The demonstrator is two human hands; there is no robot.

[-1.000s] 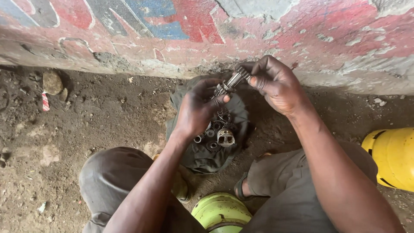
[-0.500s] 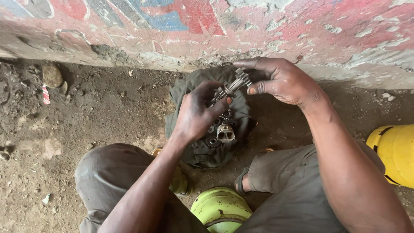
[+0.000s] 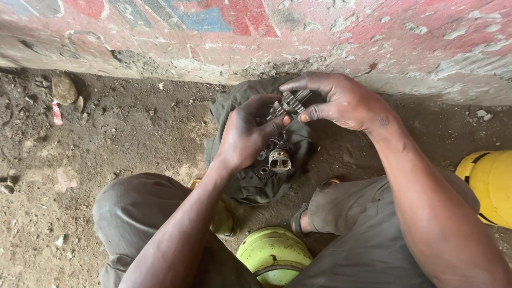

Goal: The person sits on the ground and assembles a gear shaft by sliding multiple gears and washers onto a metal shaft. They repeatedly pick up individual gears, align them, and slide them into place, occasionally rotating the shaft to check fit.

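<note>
Both my hands hold a small metal gear shaft (image 3: 289, 104) above a dark green cloth (image 3: 250, 181) spread on the dirt. My left hand (image 3: 246, 133) grips its lower end with thumb and fingers. My right hand (image 3: 341, 101) pinches the upper end, fingers curled over it. On the cloth under my hands lie a short metal cylinder part (image 3: 279, 159) and a small dark gear (image 3: 263, 171), with other greasy parts partly hidden by my left hand.
A painted, peeling wall (image 3: 320, 37) runs across the top. I squat on a green canister (image 3: 273, 256). A yellow container (image 3: 488, 184) stands at the right. Stones (image 3: 64, 88) and a striped scrap (image 3: 56, 113) lie on the dirt at left.
The view has shifted slightly, so hands and cloth sit higher. My hands have drawn closer around the gear shaft, which stays held between them.
</note>
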